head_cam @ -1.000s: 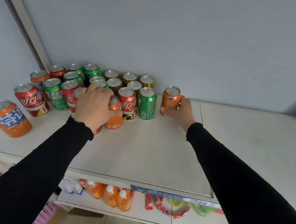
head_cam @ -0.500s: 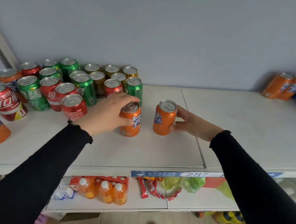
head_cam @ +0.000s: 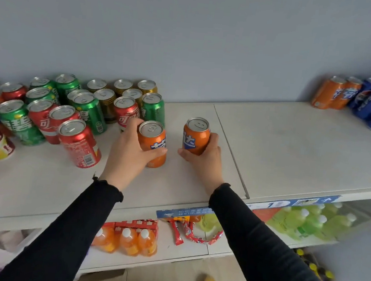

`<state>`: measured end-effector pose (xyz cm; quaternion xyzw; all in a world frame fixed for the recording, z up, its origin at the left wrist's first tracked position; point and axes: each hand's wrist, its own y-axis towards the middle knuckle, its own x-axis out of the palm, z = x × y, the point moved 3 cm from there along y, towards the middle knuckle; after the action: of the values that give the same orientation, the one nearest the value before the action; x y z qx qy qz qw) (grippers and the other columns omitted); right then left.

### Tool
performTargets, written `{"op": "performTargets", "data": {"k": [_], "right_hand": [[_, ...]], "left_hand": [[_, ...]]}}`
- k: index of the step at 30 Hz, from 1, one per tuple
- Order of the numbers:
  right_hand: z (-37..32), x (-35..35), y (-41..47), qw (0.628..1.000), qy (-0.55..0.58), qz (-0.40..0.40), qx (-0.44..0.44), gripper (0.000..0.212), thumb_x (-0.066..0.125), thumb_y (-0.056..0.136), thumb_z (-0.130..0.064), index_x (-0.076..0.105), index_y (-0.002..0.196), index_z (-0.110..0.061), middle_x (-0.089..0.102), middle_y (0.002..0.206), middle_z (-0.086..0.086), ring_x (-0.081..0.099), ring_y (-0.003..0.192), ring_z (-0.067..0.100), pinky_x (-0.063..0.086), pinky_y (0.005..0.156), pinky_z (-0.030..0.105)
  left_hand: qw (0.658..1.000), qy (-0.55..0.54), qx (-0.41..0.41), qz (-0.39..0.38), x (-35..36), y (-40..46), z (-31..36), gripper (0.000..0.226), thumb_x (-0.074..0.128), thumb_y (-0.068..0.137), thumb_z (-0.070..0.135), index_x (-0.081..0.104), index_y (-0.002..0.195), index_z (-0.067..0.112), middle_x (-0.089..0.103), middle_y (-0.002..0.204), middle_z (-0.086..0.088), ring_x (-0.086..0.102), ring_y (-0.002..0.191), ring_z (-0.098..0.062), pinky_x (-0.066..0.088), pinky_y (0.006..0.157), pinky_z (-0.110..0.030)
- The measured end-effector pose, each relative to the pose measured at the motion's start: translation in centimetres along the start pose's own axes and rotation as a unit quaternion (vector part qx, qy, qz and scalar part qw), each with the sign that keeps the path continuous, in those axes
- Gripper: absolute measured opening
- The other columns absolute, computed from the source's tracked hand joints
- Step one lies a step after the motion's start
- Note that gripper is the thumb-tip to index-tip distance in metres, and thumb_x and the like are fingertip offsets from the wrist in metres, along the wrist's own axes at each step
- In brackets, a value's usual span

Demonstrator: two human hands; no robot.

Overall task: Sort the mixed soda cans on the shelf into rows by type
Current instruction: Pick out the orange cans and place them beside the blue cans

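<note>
on the shelf point(head_cam: 293, 151), a crowded cluster of cans point(head_cam: 68, 109) stands at the left against the back wall, and a second group of cans point(head_cam: 362, 101) stands far right at the back, well apart from the first. between them, nearer the cluster and toward the front, two cans stand side by side: the left can point(head_cam: 153, 143) in the left hand point(head_cam: 130, 155), the right can point(head_cam: 196, 135) in the right hand point(head_cam: 202, 162). on the lower shelf point(head_cam: 191, 250) below lie small bottles point(head_cam: 127, 240) at left and larger bottles point(head_cam: 308, 224) at right.
</note>
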<state>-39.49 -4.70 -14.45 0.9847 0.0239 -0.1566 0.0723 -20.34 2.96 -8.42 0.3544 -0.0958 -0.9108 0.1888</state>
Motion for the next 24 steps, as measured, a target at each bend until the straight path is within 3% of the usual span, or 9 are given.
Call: {"op": "performTargets", "data": {"k": [3,5,7,11,15,18,24], "right_hand": [[0.9,-2.7,0.6,0.998,0.052,-0.015,0.015,0.071,0.089,0.059,-0.041,0.049,0.117,-0.034,0.057,0.124,0.003,0.060,0.112,0.023,0.057,0.093,0.043],[1.5,-5.2,0.6,0.995,0.095,-0.025,0.024,0.068,0.091,0.061,-0.028,0.055,0.118,-0.031,0.060,0.126,0.006,0.064,0.109,0.020,0.057,0.091,0.037],[2.1,-8.6,0.5,0.994,0.108,-0.017,0.023,0.069,0.091,0.057,-0.029,0.059,0.119,-0.028,0.065,0.121,0.006,0.066,0.106,0.020,0.058,0.089,0.036],[3.6,-16.9,0.5,0.993,0.110,0.021,0.027,0.061,0.087,0.067,-0.015,0.058,0.120,-0.021,0.068,0.111,-0.002,0.067,0.102,0.019,0.057,0.088,0.036],[6.3,-27.4,0.9,0.992,0.096,0.080,0.027,0.065,0.087,0.071,-0.014,0.050,0.124,-0.019,0.066,0.114,-0.001,0.066,0.106,0.017,0.056,0.096,0.043],[9.1,-35.1,1.7,0.992,0.075,0.094,0.035,0.065,0.086,0.073,-0.018,0.047,0.125,-0.023,0.064,0.118,-0.003,0.064,0.111,0.015,0.055,0.096,0.045],[13.6,-47.2,5.0,0.996,0.039,0.063,0.049,0.060,0.082,0.079,-0.014,0.049,0.128,-0.024,0.064,0.117,-0.005,0.063,0.110,0.015,0.056,0.096,0.042]], "left_hand": [[0.998,-0.058,-0.010,-0.023,1.3,0.2,1.2,0.067,0.090,0.071,0.028,0.048,0.123,0.029,0.060,0.111,0.019,0.058,0.095,0.006,0.045,0.074,-0.014],[0.996,-0.076,-0.002,-0.048,3.0,0.5,2.8,0.066,0.090,0.072,0.026,0.050,0.125,0.029,0.062,0.114,0.016,0.058,0.099,0.004,0.044,0.075,-0.013],[0.994,-0.083,0.013,-0.070,5.3,1.1,4.8,0.067,0.090,0.072,0.027,0.051,0.127,0.028,0.063,0.120,0.012,0.059,0.104,-0.005,0.044,0.078,-0.013],[0.990,-0.081,0.068,-0.098,11.3,2.2,9.9,0.069,0.091,0.069,0.028,0.053,0.126,0.031,0.059,0.125,0.005,0.059,0.113,-0.012,0.054,0.093,-0.033],[0.983,-0.094,0.097,-0.126,19.1,2.7,16.2,0.071,0.092,0.065,0.030,0.054,0.124,0.036,0.060,0.123,0.006,0.058,0.114,-0.014,0.055,0.095,-0.046],[0.979,-0.109,0.100,-0.137,25.3,2.8,21.4,0.070,0.092,0.064,0.027,0.055,0.123,0.035,0.062,0.121,0.010,0.059,0.112,-0.011,0.054,0.095,-0.043],[0.976,-0.123,0.101,-0.149,35.3,3.2,30.0,0.064,0.091,0.068,0.020,0.057,0.122,0.029,0.065,0.118,0.012,0.059,0.108,-0.008,0.047,0.090,-0.024]]}}
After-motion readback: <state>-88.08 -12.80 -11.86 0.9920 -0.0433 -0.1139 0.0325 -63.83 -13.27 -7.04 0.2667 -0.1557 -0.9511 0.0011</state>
